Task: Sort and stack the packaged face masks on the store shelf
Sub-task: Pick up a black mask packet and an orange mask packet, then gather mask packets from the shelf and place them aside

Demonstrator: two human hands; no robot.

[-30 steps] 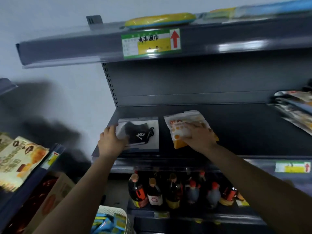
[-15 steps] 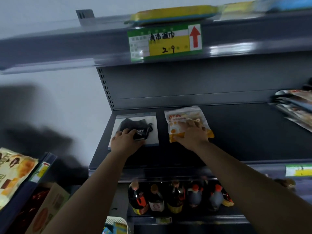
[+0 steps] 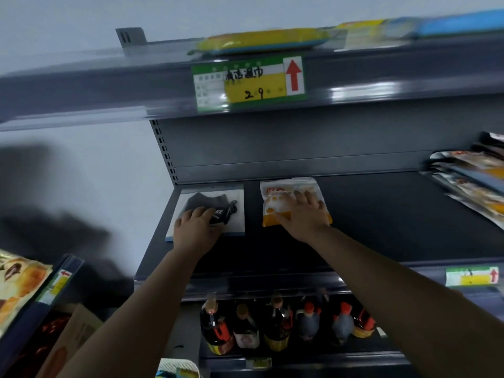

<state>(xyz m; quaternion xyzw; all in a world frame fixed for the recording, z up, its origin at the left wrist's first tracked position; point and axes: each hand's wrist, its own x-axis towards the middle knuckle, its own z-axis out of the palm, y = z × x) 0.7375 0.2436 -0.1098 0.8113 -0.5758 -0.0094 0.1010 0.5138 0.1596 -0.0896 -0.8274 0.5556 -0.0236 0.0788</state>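
From the head view, the black mask pack [image 3: 210, 211] is pressed under the flat left hand [image 3: 197, 231], the orange mask pack [image 3: 293, 201] under the spread right hand [image 3: 305, 214], both on the shelf [image 3: 395, 214]. Slippery film could be skidded sideways, spoiling alignment.

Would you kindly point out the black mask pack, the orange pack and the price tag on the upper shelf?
black mask pack [image 3: 215, 199]: head view, on the dark mask.
orange pack [image 3: 275, 203]: head view, its left half.
price tag [image 3: 249, 83]: head view, yellow centre.
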